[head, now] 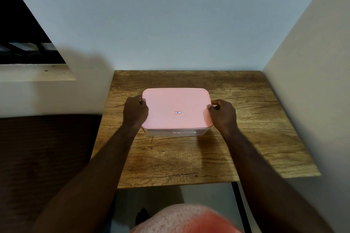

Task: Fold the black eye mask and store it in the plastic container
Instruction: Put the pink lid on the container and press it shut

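As left hand (135, 110) and right hand (223, 113) grip the 2 ends of the lid (176, 108) atop the container (176, 132) on the table (246, 138), the mask is unseen, so storing may be done or unstarted.

I see a square wood-grain tabletop (189, 157) in the wall corner; on it, toward the far side, a clear plastic container (176, 132) with pink lid (170, 106).
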